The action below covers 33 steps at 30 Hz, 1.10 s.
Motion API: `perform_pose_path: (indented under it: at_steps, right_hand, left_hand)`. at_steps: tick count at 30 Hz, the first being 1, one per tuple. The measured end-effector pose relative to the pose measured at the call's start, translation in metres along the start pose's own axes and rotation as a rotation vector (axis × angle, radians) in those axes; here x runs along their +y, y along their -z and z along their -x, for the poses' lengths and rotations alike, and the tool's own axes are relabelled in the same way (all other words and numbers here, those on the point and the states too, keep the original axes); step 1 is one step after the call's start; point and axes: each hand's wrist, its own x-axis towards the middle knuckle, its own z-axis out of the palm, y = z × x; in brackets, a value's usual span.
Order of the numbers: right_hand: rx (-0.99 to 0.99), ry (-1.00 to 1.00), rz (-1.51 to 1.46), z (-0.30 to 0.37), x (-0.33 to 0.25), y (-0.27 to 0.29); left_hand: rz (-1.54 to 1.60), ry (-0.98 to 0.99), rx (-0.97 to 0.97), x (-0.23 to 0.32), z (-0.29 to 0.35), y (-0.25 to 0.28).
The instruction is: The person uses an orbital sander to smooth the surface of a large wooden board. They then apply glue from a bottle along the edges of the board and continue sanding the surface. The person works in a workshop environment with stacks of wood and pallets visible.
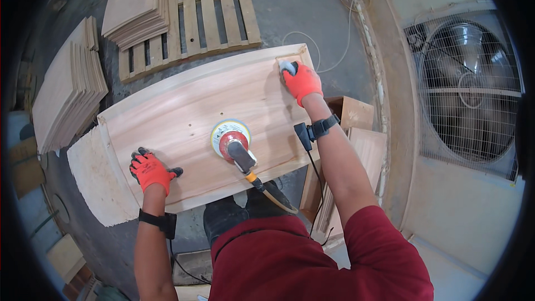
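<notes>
A wide, light wooden panel [161, 128] with a raised rim lies in front of me. My left hand [150, 170], in a red glove with black fingertips, rests on its near left part, fingers spread and holding nothing. At the far right corner, my right hand [302, 82], gloved the same way, grips a small whitish-blue pad [288, 67] against the wood; its exact kind is unclear. Between my hands, an orbital sander [232, 140] sits on the panel, its disc partly showing and its yellowish hose [276, 198] running over the near edge. Neither hand touches it.
A slatted pallet [217, 11] carries stacked boards [136, 5] beyond the panel. Another board stack [72, 89] stands at left. A pale, rough-edged sheet [100, 175] lies beside the panel's left end. Wooden boxes [356, 114] and a caged wall fan [468, 89] are at right.
</notes>
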Motion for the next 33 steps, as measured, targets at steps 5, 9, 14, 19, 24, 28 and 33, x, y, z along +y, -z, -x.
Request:
perform_pose_path:
  at_steps: [5, 9, 14, 19, 24, 28, 33]
  right_hand:
    - [0.028, 0.027, -0.03, 0.006, -0.011, -0.016]
    - [0.006, 0.067, -0.011, 0.013, -0.026, -0.018]
    - [-0.013, 0.102, -0.001, 0.019, -0.043, -0.025]
    - [-0.051, 0.155, 0.038, 0.028, -0.069, -0.031]
    - [-0.065, 0.213, 0.067, 0.034, -0.087, -0.041]
    - [-0.071, 0.237, 0.092, 0.042, -0.108, -0.043]
    - [-0.083, 0.258, 0.108, 0.044, -0.126, -0.052]
  left_hand:
    - [0.028, -0.003, -0.006, 0.0, 0.003, 0.006]
    - [0.018, -0.005, -0.017, -0.002, 0.004, 0.007]
    - [0.077, -0.013, -0.016, -0.004, 0.004, 0.008]
    - [0.097, -0.014, -0.005, -0.007, 0.005, 0.003]
    - [0.074, -0.033, -0.029, -0.01, 0.004, 0.004]
    - [0.109, -0.048, -0.02, -0.015, 0.007, 0.009]
    - [0.149, -0.102, 0.037, -0.025, 0.008, 0.0]
